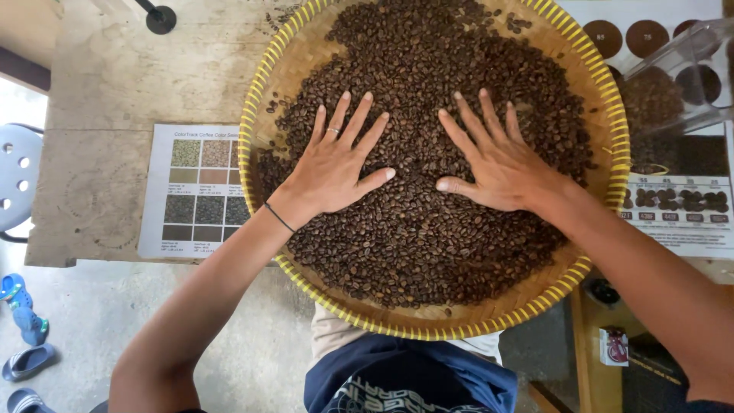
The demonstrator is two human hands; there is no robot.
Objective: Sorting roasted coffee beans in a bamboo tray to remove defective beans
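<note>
- Nearest the camera, at the bottom edge, sits the person's dark blue garment [405,378] with a pale pattern, over a light cloth at the waist.
- Just beyond it lies a round woven tray [428,325] with a yellow rim, resting on a worn wooden surface [115,92] and overhanging its near edge above the person's lap.
- Dark roasted coffee beans [428,237] cover most of the tray in a broad, shallow layer; bare weave shows along the near rim and the far left.
- Being round, the tray has no clear long axis; the bean heap spreads roughly evenly, running a little longer from near to far.
- Left hand [336,164] lies flat, palm down on the beans, fingers spread wide and pointing away from the person, tilted slightly right; its grip is apart, clasping nothing. A ring shows on one finger and a thin dark band on the wrist.
- Right hand [497,164] lies flat on the beans too, fingers fanned and pointing away, leaning left; its grip is likewise apart, holding nothing.
- Both thumbs point inward toward each other, near but not touching.
- A printed chart of coloured squares [191,191] lies left of the tray, partly tucked under its rim.
- Another chart with bean pictures [677,218] lies to the right, and a clear plastic container [680,76] stands beyond it.
- Blue sandals [23,321] lie on the concrete floor at the far left.
</note>
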